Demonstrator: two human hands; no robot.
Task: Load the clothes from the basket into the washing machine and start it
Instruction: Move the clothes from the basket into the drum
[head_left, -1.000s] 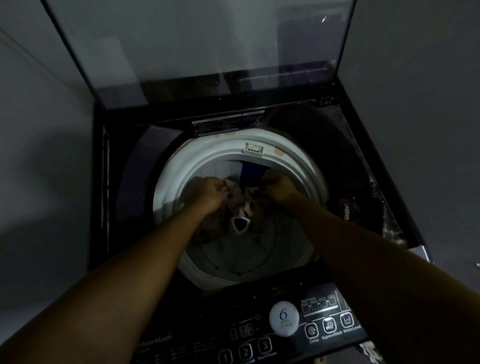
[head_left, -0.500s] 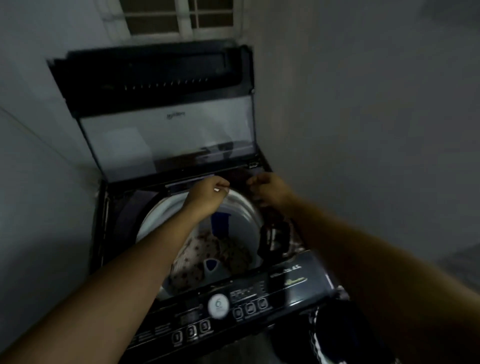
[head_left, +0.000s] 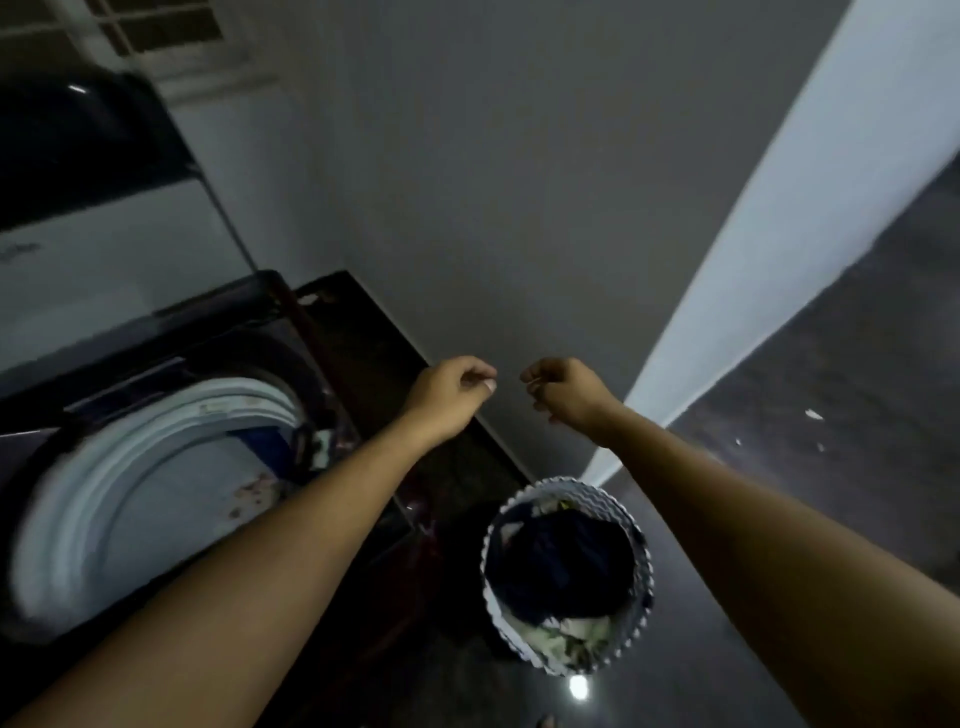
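Note:
The top-loading washing machine (head_left: 156, 467) stands at the left with its lid raised, and its white drum rim shows. A round basket (head_left: 641, 587) with a zigzag-patterned wall sits on the dark floor at lower right, holding dark blue clothes (head_left: 561, 566) and some light patterned fabric. My left hand (head_left: 449, 397) and my right hand (head_left: 566, 395) hover side by side in the air, above the gap between machine and basket. Both have loosely curled fingers and hold nothing. The machine's control panel is out of view.
A grey wall (head_left: 519, 182) rises straight ahead, with a brighter white wall strip (head_left: 779, 234) running diagonally at the right. A window (head_left: 156, 31) sits above the machine's lid. Dark floor (head_left: 831, 415) spreads to the right of the basket.
Both hands left the drum, where they dropped a patterned garment, and swung right. The view turned right too, so the basket now shows below the hands.

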